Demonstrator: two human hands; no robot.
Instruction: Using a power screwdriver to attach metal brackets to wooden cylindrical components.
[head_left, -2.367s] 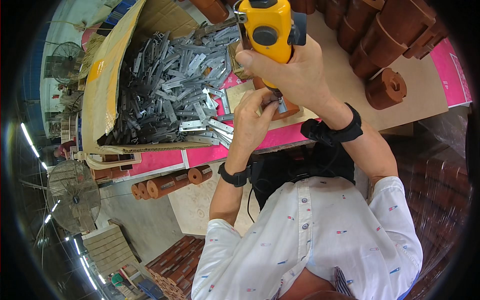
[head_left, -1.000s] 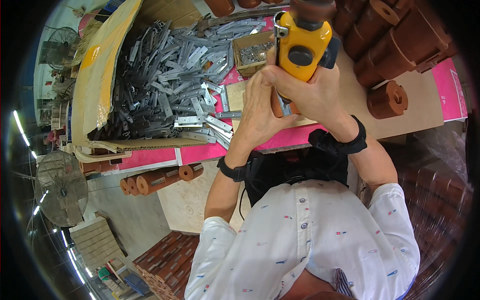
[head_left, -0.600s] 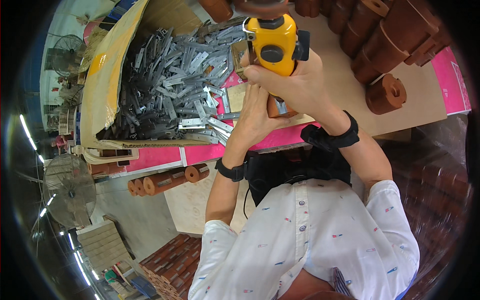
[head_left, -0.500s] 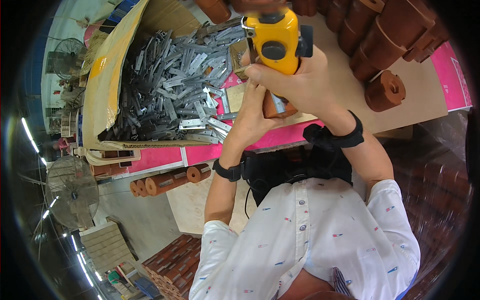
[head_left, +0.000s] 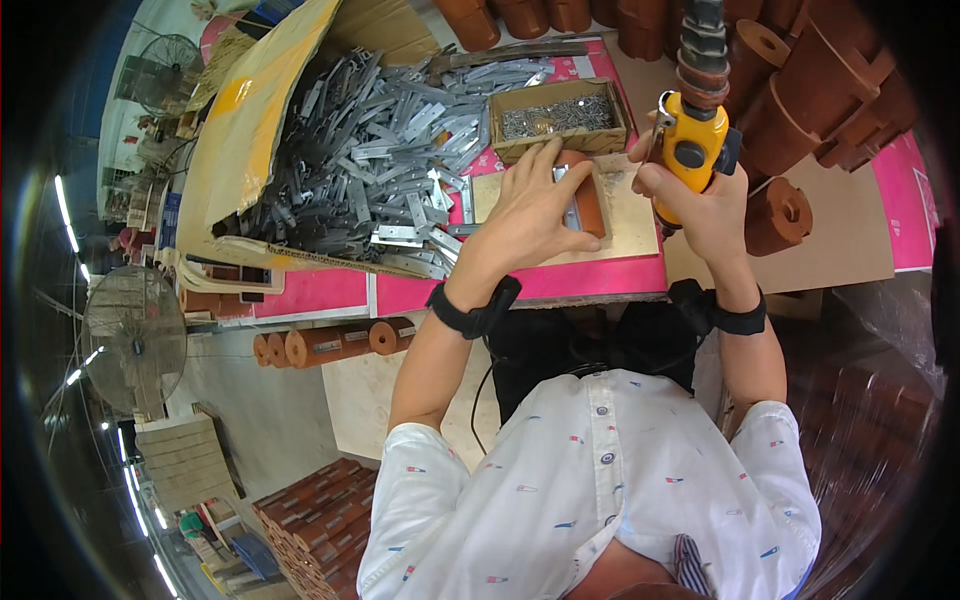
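Observation:
My left hand [head_left: 530,212] curls over a short reddish-brown cylinder block [head_left: 591,203], thumb at its near end and fingers at its far end. The block lies on a pale wooden board [head_left: 632,222], with a grey metal strip [head_left: 571,214] along its side, partly under the hand. To the right, my right hand [head_left: 702,208] grips a yellow power drill [head_left: 697,140] with black parts, held apart from the block. A ribbed dark piece [head_left: 703,62] extends from the drill's far end. The drill's lower tip is partly hidden by my fingers.
A cardboard box [head_left: 222,150] heaped with metal strips [head_left: 370,150] stands at left. Beyond the board is a small carton [head_left: 560,142] of screws. Brown cylinders [head_left: 800,100] stack at the far right, and one stands alone [head_left: 778,218]. More cylinders [head_left: 330,347] lie below the table edge.
My right hand has moved the drill right and away from the block. My left hand now spreads over the block, and the screw carton has come into fuller view.

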